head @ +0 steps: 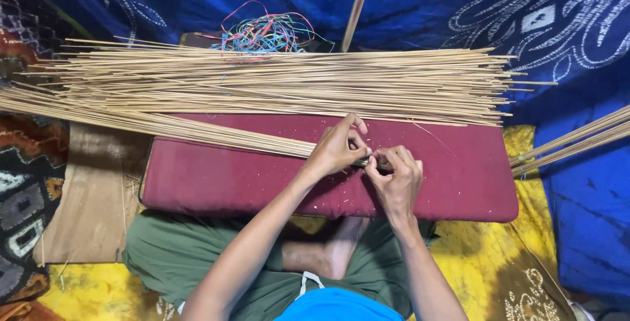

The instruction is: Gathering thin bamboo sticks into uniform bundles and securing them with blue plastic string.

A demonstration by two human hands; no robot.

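Note:
My left hand (pixel 338 145) grips the near end of a tight bundle of thin pale sticks (pixel 151 123) that runs off to the left over a dark red cushion (pixel 223 177). Touching it from the right, my right hand (pixel 396 178) pinches at the bundle's end with fingertips; what it holds between them is too small to tell. A broad loose pile of the same sticks (pixel 295 81) lies across the far edge of the cushion. Behind the pile sits a tangle of coloured thin strings (pixel 266 32).
The cushion rests on my crossed legs in green shorts (pixel 177 255), with a bare foot (pixel 338 252) below it. More sticks (pixel 571 140) enter from the right. A single stick (pixel 357 6) stands up at the back. Blue patterned cloth and yellow cloth surround everything; a cardboard sheet (pixel 92 203) lies at left.

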